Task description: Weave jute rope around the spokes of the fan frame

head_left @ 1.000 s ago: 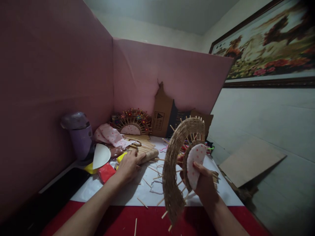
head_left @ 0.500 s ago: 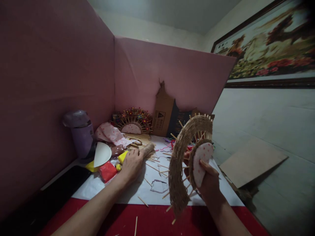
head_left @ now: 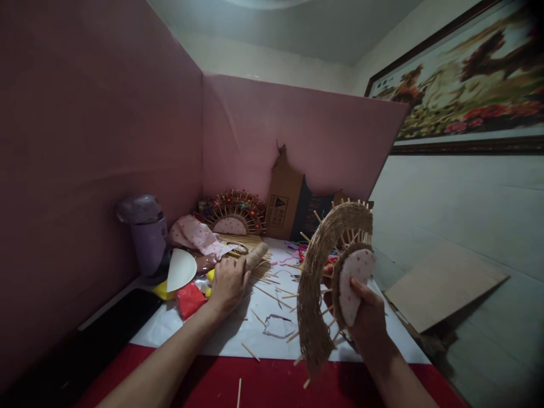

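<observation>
My right hand (head_left: 369, 314) grips a half-round piece (head_left: 317, 283) by its dotted fabric centre, thumb in front and fingers behind. Thin sticks radiate from that centre, and a wide band of brown twine runs through them in an arc. The piece is held upright above the table's right part. My left hand (head_left: 229, 283) is closed round the near end of a roll of twine (head_left: 256, 256), beside yellow packets and a bundle of sticks (head_left: 266, 271).
A similar decorated half-round (head_left: 230, 225) and cut cardboard (head_left: 284, 204) stand at the back. A purple cup (head_left: 148, 241), white half-disc (head_left: 182, 270), red packet (head_left: 190, 300) and dotted cloth (head_left: 195, 234) lie left. Loose sticks are scattered on the white sheet (head_left: 221, 340).
The view has shifted slightly, so most things appear a little further right and lower. Both hands keep their holds, with my left hand slightly nearer the roll.
</observation>
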Demonstrator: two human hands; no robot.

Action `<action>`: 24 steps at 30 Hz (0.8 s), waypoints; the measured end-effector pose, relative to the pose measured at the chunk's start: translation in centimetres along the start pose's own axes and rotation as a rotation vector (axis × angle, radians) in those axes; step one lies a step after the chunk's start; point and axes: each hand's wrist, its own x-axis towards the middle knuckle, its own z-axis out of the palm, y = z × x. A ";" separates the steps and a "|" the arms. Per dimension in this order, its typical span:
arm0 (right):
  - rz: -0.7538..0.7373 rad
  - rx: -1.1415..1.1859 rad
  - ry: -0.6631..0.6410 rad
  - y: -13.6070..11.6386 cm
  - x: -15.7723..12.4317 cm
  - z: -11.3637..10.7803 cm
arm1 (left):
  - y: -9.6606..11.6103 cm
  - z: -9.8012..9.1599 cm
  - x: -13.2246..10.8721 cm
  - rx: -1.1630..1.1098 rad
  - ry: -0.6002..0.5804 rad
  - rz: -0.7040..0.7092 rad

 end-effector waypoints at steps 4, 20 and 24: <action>-0.050 0.038 0.012 -0.3 0.1 -0.1 | -0.2 -0.4 0.3 -0.119 0.038 -0.050; -0.082 0.186 0.106 -1.2 0.4 -0.5 | -1.6 -2.9 4.1 -0.322 -0.131 -0.017; -0.086 0.153 0.092 -1.4 0.4 -0.3 | -2.0 -3.0 8.5 -0.252 -0.170 0.060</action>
